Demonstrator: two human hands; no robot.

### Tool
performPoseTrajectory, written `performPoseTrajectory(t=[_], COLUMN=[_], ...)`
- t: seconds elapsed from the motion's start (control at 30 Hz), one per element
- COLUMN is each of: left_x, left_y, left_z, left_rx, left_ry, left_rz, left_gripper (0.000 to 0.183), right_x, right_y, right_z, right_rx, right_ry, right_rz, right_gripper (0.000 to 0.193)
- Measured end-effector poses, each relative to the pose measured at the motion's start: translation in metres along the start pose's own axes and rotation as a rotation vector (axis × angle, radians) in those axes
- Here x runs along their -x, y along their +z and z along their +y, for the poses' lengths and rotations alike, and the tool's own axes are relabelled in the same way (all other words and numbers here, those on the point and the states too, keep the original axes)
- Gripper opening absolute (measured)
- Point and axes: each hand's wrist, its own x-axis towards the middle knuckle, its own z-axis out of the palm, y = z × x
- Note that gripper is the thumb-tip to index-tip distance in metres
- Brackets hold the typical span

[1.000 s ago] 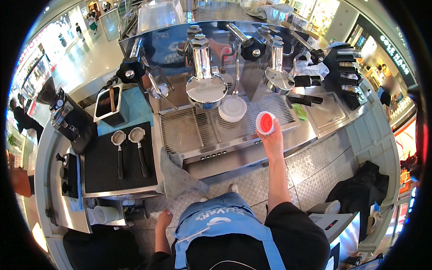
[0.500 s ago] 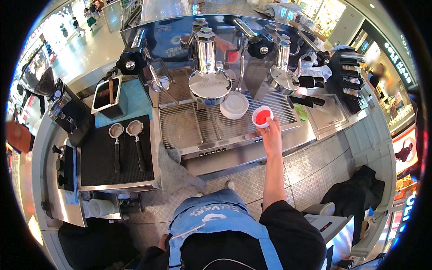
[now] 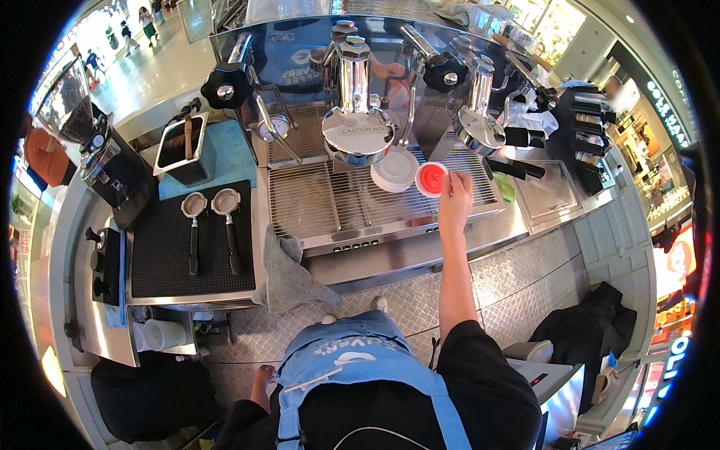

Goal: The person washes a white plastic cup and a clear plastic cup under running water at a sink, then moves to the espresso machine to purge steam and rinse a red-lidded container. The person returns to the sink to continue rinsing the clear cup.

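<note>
A small white cup with a red inside (image 3: 430, 180) is at the front of the espresso machine's drip tray. My right hand (image 3: 455, 199) reaches out to it, fingers pinched together at its right rim. Whether the cup rests on the grate is hard to tell. A stack of white saucers or bowls (image 3: 394, 171) sits just left of it, below the round chrome group head (image 3: 356, 131). Low beside my apron, my left hand (image 3: 262, 379) hangs with fingers curled; a pale bit shows at it, too small to name.
Two portafilters (image 3: 225, 202) lie on a black mat (image 3: 172, 259) to the left. A grinder (image 3: 105, 169) and a knock box (image 3: 184, 154) stand behind them. A grey cloth (image 3: 289, 277) hangs over the counter edge. Portafilter handles (image 3: 517, 166) jut out at right.
My right hand and the cup have shifted slightly left and away from me, closer to the white stack. My left hand has come further into view beside the apron.
</note>
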Motion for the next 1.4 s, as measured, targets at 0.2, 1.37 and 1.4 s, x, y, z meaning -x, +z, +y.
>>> performPoseTrajectory(t=[0.2, 1.37, 1.4], left_x=[-0.013, -0.012, -0.012], left_y=[0.006, -0.003, -0.002], left_z=[-0.05, -0.022, -0.022], left_rx=[-0.478, -0.061, -0.014], left_ry=[0.245, 0.144, 0.144], left_rz=[-0.052, 0.025, 0.018], left_gripper=[0.027, 0.02, 0.021], right_x=[-0.005, 0.012, 0.011], right_y=[-0.001, 0.024, 0.024], right_z=[0.0, -0.019, -0.018], right_rx=[0.285, -0.26, -0.226], right_ry=[-0.029, 0.375, 0.354], right_rz=[0.064, 0.002, -0.007], right_gripper=[0.019, 0.03, 0.031])
